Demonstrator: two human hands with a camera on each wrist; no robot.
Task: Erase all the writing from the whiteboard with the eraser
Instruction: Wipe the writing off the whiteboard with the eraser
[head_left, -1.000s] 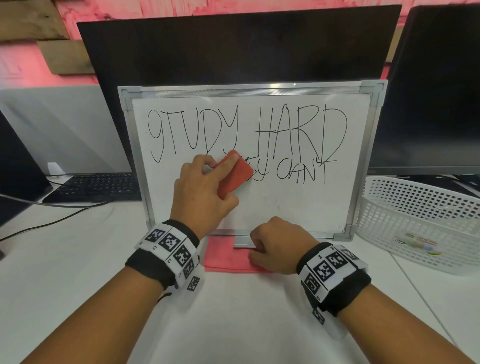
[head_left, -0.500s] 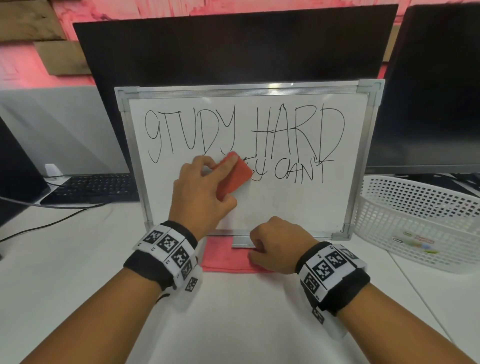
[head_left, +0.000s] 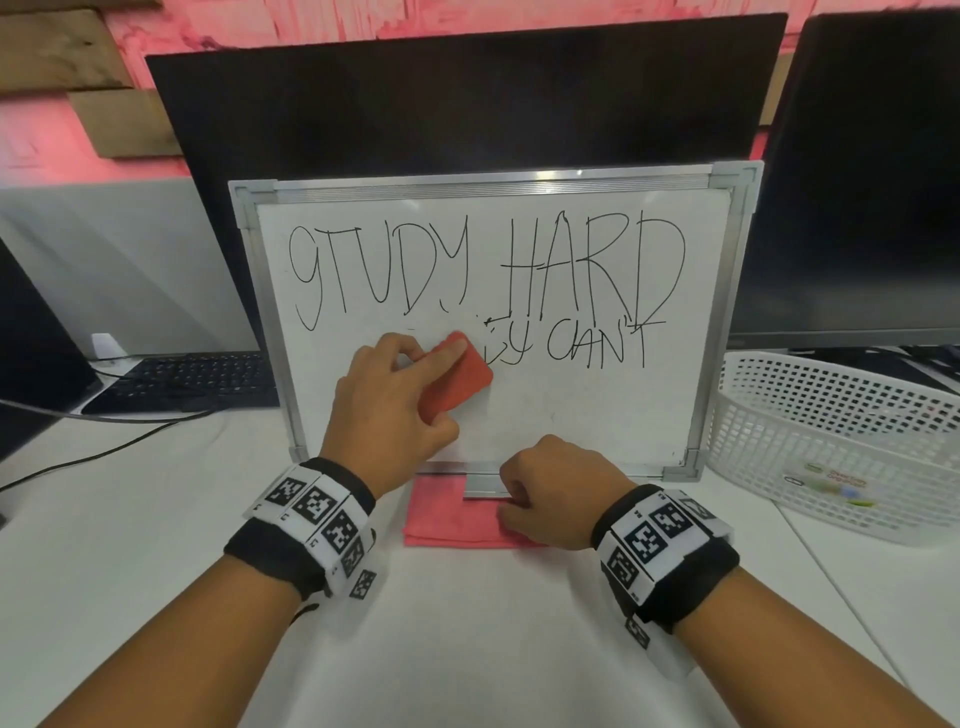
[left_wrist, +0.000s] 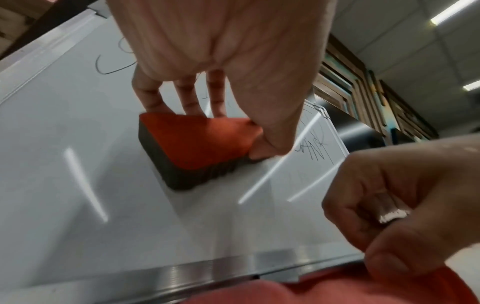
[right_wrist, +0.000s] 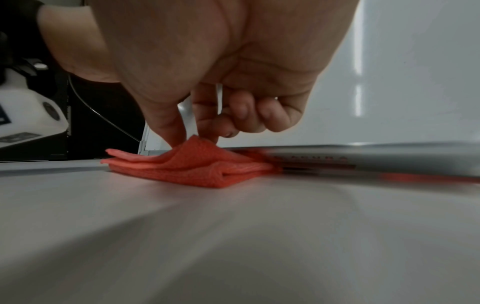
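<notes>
Gripping the eraser (head_left: 457, 376) in the left hand (head_left: 387, 410), pressing it flat against the whiteboard (head_left: 571, 415); pinching the red cloth (right_wrist: 192, 164) with the right hand (head_left: 553, 493).

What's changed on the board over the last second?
The left hand has slid the eraser a little down and left along the second line, uncovering faint smudges beside "CAN'T". The right hand still pinches the red cloth under the whiteboard. "STUDY HARD" stays unerased.
</notes>
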